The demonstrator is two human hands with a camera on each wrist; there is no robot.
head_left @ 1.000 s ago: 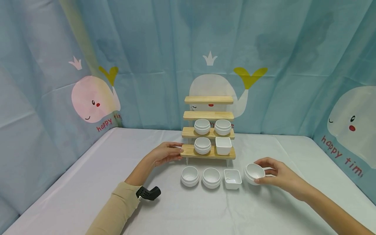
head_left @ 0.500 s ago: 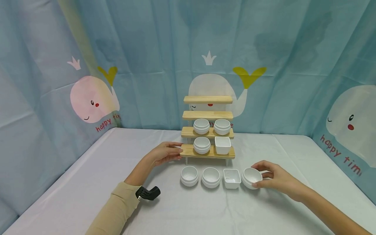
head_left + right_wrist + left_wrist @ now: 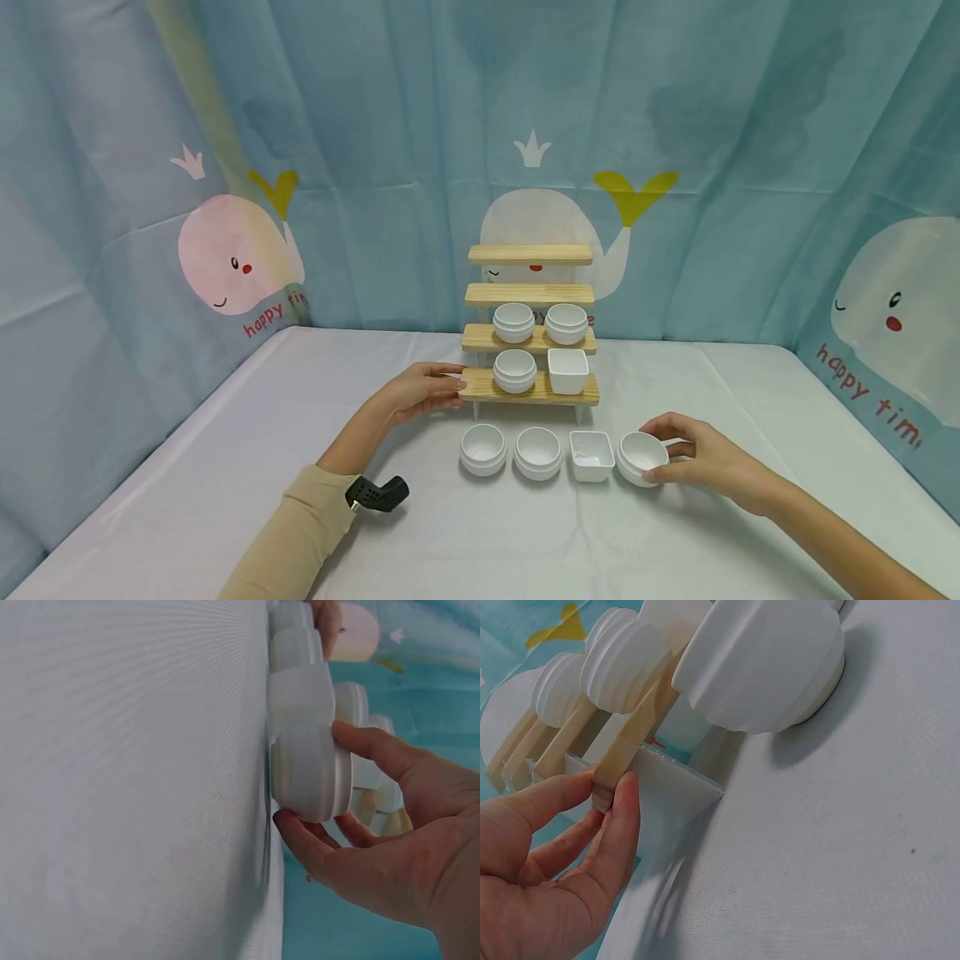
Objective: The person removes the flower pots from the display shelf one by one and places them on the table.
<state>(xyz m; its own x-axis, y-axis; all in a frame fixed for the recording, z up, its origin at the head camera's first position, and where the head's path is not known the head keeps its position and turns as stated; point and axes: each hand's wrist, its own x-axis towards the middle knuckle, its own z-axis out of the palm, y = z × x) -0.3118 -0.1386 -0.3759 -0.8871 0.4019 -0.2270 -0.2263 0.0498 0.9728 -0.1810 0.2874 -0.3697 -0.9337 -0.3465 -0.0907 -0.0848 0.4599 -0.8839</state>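
Note:
A tiered wooden shelf stand (image 3: 528, 295) stands mid-table. My left hand (image 3: 422, 392) pinches the left end of its lowest board (image 3: 634, 727) between thumb and fingers. On that board sit a round white bowl (image 3: 514, 372) and a square white bowl (image 3: 567, 372); two more round bowls (image 3: 566, 323) occupy the board above. In front of the stand, two round bowls (image 3: 537, 453) and a square bowl (image 3: 592, 456) form a row. At its right end my right hand (image 3: 708, 458) grips a round white bowl (image 3: 311, 772) by its sides, close against the square one and down at the cloth.
A white cloth (image 3: 525, 542) covers the table. Behind hangs a blue curtain (image 3: 405, 167) printed with whales. A black device (image 3: 377, 493) is strapped to the left wrist, over a beige sleeve (image 3: 300, 533).
My right hand has moved the round bowl left and toward me, up beside the square bowl, and lowered it. The left hand keeps its hold on the board.

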